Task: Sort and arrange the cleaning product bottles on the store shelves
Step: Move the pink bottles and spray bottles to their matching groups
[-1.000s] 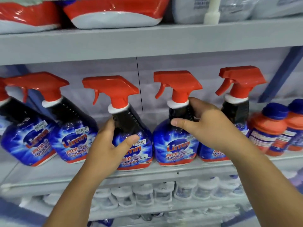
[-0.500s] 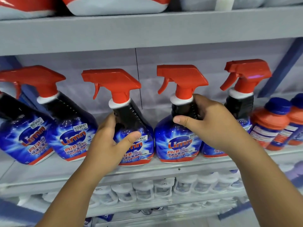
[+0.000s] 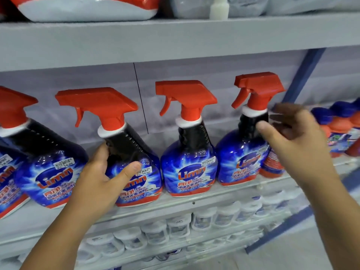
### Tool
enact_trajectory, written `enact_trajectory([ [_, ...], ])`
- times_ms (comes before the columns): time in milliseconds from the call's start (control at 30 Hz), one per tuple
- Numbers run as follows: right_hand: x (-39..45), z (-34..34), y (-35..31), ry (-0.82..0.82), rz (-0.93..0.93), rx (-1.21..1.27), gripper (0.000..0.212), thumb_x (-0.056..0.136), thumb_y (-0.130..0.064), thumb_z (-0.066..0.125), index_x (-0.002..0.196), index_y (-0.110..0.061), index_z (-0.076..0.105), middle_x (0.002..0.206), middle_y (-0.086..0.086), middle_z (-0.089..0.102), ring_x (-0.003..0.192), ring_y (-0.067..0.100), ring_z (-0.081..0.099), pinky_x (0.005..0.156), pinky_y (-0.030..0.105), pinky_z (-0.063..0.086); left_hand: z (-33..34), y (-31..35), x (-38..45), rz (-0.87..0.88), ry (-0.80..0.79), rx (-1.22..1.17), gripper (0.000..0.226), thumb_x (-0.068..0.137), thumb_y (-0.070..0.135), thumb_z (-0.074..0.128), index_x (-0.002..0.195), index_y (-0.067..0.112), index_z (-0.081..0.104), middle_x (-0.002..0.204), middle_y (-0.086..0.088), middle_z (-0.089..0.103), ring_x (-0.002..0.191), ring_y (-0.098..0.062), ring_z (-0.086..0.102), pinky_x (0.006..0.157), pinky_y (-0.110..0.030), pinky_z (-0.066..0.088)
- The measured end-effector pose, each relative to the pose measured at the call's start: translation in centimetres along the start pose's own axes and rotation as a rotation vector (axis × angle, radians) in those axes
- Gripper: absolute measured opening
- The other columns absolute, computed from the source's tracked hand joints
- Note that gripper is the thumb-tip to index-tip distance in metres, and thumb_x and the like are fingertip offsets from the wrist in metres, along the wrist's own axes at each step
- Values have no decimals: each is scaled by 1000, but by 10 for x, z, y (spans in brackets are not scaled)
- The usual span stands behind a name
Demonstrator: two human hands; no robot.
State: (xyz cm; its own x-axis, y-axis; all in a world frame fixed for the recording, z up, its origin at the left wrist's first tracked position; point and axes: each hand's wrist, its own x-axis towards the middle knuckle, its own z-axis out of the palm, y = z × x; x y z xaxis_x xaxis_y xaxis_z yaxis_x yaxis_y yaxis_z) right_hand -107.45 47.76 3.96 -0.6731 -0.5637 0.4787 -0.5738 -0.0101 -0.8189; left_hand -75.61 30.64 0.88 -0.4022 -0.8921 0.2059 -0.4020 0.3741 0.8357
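Several blue spray bottles with red trigger heads stand in a row on the middle shelf (image 3: 194, 201). My left hand (image 3: 103, 182) wraps the body of the second bottle (image 3: 126, 152), which leans left. The third bottle (image 3: 190, 168) stands upright and untouched. My right hand (image 3: 292, 141) hovers blurred, fingers spread, beside the neck of the fourth bottle (image 3: 243, 156), thumb close to it, holding nothing. The leftmost bottles (image 3: 48, 168) also lean left.
Orange bottles with blue caps (image 3: 339, 129) stand at the right end of the shelf. Red and white refill bags (image 3: 87, 6) lie on the upper shelf. Small white jars (image 3: 175, 227) fill the lower shelf. A blue upright post (image 3: 303, 75) rises at right.
My right hand let go of the third bottle's neck and moved right to the fourth bottle. My left hand stays on the second bottle. The view came closer.
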Motion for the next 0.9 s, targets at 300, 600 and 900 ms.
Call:
enact_trajectory([
  [300,14,14,20,-225,-43,-203,43,84,-32,80,120,-32,55,97,-33,58,86,-27,54,70,-3,37,3,12,-6,-4,-3,47,33,78,58,71,100,68,49,101,51,58,98,27,52,81,-13,39],
  [600,16,17,21,-229,-31,-169,51,84,-31,79,129,-24,56,102,-19,63,95,-1,57,72,-3,38,9,13,-13,-7,47,48,29,79,53,69,102,60,54,111,22,68,103,3,63,83,-30,49],
  [900,14,17,18,-203,-38,-215,45,85,-32,78,124,-23,57,96,-17,63,89,4,56,69,2,40,11,10,-15,-21,63,30,29,82,41,70,107,46,56,105,28,69,97,9,65,75,-19,48],
])
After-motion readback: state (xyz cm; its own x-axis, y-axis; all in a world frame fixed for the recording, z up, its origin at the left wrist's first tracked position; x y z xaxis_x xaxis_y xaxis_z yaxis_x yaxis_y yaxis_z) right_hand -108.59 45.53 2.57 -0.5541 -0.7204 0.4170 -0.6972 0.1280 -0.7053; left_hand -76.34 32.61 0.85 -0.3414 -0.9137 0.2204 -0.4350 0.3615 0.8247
